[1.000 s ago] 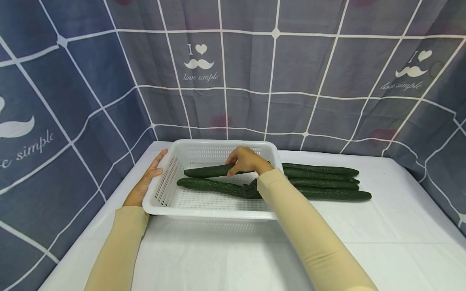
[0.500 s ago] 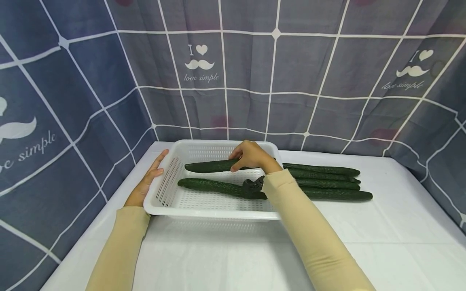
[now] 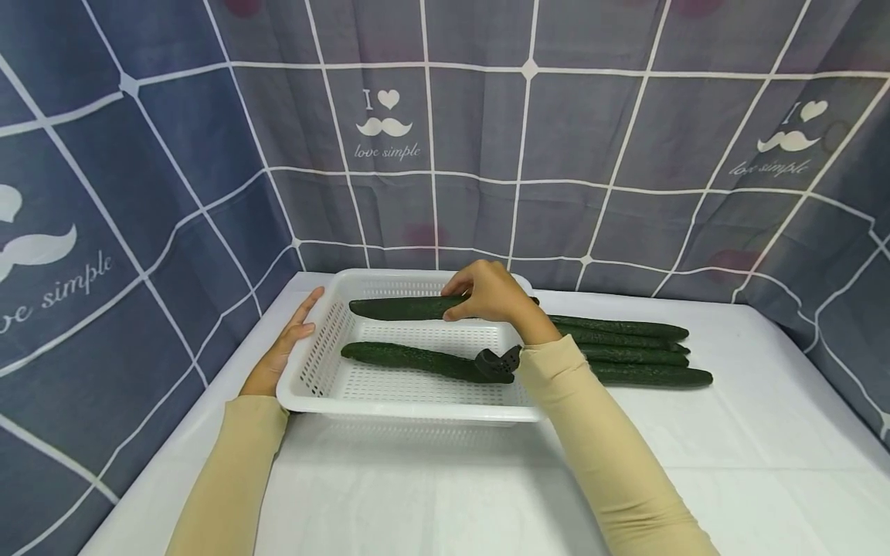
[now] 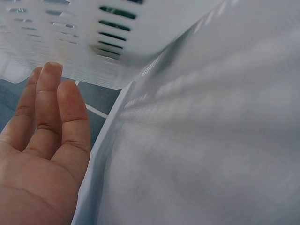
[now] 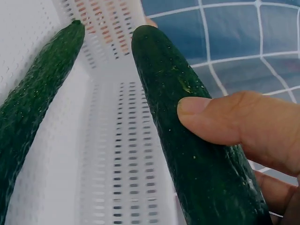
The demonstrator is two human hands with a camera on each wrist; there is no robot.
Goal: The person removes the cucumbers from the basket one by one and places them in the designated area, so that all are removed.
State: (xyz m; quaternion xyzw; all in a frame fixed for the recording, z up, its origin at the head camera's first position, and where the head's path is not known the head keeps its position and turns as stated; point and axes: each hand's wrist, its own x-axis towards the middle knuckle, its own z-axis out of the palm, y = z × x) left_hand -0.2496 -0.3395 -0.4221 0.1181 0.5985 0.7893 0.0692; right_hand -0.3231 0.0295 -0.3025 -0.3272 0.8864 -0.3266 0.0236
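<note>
My right hand (image 3: 494,293) grips a dark green cucumber (image 3: 396,309) between thumb and fingers, over the far side of a white perforated basket (image 3: 410,409). The right wrist view shows the thumb pressed along this cucumber (image 5: 173,93), its rounded end pointing left above the basket floor. A second cucumber (image 3: 410,359) lies inside the basket, nearer the front. At the basket's left end, my left hand (image 3: 281,347) rests against the outer wall with its fingers extended. In the left wrist view those fingers (image 4: 49,108) reach up beside the slotted wall.
Several more cucumbers (image 3: 626,355) lie side by side on the white tablecloth (image 3: 445,494), just right of the basket. A grey-blue checked curtain (image 3: 473,131) hangs behind and on both sides. A black perforated strap (image 3: 497,361) shows at my right wrist.
My right hand has lifted the cucumber from the basket floor and moved it slightly away and to the right. The left hand stays at the basket's end.
</note>
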